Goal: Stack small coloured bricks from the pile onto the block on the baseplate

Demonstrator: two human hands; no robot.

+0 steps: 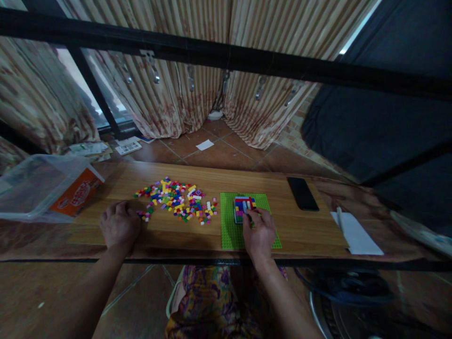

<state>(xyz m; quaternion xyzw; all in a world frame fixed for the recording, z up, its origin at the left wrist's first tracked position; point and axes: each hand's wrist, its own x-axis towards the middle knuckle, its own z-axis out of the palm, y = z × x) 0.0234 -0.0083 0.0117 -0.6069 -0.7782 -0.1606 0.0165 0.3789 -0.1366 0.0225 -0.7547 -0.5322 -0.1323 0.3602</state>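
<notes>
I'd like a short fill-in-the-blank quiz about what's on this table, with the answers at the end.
1. The right hand is at a brick build on a ____ baseplate.
2. In the picture, the scattered loose bricks lie to the ____ of the baseplate.
3. The clear plastic box carries a label that is mostly ____.
4. The phone on the table is ____ in colour.

Missing words: green; left; orange; black.

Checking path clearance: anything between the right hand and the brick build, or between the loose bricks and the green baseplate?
Nothing visible. The right hand is at the brick build, overlapping its near-right corner; between the loose bricks and the green baseplate shows only a strip of wooden tabletop.
</notes>
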